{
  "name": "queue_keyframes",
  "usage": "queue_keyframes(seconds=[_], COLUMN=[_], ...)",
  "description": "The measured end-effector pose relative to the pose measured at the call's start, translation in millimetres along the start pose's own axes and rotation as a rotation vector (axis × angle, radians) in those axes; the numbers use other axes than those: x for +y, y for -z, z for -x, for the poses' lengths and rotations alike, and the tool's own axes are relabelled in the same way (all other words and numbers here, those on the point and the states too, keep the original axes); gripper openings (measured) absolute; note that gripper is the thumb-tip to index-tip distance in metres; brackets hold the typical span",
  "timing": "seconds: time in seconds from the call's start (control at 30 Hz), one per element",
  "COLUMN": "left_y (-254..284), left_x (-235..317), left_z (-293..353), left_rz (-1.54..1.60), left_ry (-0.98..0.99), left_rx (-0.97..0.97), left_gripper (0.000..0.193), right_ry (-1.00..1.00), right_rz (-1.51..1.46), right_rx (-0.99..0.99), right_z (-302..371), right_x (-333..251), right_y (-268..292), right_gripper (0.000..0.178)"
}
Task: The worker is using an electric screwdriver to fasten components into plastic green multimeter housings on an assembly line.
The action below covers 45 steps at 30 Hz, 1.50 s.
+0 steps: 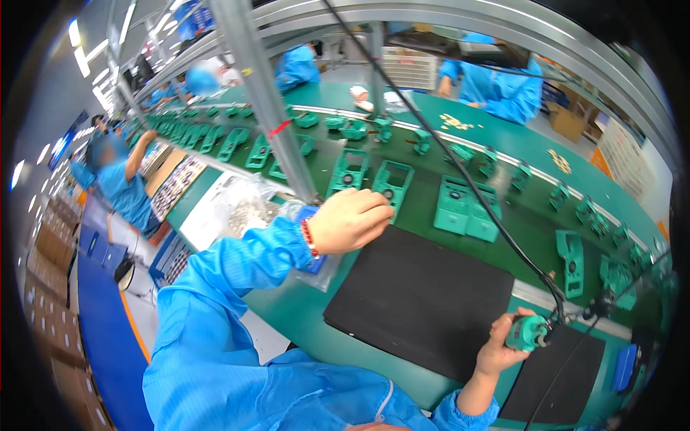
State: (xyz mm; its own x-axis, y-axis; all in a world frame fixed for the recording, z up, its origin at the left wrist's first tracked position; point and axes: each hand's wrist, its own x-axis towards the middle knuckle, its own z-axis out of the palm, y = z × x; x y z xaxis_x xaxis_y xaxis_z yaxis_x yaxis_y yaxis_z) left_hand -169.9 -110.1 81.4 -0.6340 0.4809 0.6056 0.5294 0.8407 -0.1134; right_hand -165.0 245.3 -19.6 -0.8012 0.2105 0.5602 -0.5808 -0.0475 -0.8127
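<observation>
At four o'clock, the right hand clamps a green part beside the black cable; a careless swing could snag it. The left hand, well apart at centre, curls; whether it grips anything, I cannot tell.

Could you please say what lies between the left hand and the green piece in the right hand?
The head view shows a large black mat between the left hand and the green piece.

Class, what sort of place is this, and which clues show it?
Likely a factory assembly line: green plastic parts lie along a long green belt, and people in blue work clothes are beside it.
</observation>
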Motion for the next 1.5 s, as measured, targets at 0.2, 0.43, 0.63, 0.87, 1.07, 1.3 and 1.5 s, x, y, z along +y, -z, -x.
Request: queue_keyframes(seconds=[0.2, 0.43, 0.63, 0.87, 1.07, 1.3, 1.5], left_y=[65, 55, 2, -67, -117, -114, -96], left_x=[-69, -225, -308, -347, -360, -368, -373], left_z=[74, 139, 133, 120, 76, 138, 160], left_rz=[0.103, -0.135, -0.262, -0.370, -0.241, -0.226, -0.217], left_ry=[0.464, 1.059, 1.201, 1.409, 1.385, 1.500, 1.566], left_rx=[0.203, 0.214, -0.074, -0.094, -0.130, -0.213, -0.240], left_gripper=[0.008, 0.026, 0.052, 0.046, 0.045, 0.043, 0.043], right_ry=[0.069, 0.137, 0.179, 0.232, 0.311, 0.264, 0.258], right_rz=[0.175, 0.220, 0.222, 0.206, 0.277, 0.380, 0.446], right_rx=[0.052, 0.098, 0.135, 0.219, 0.188, 0.102, 0.136], right_z=[-8, -14, -14, -25, -31, -32, -31], right_x=[-16, -30, 2, 3, 1, -10, -10], right_y=[19, 0, 15, -1, -14, -39, -44], right_gripper=[0.033, 0.027, 0.034, 0.036, 0.039, 0.039, 0.039])
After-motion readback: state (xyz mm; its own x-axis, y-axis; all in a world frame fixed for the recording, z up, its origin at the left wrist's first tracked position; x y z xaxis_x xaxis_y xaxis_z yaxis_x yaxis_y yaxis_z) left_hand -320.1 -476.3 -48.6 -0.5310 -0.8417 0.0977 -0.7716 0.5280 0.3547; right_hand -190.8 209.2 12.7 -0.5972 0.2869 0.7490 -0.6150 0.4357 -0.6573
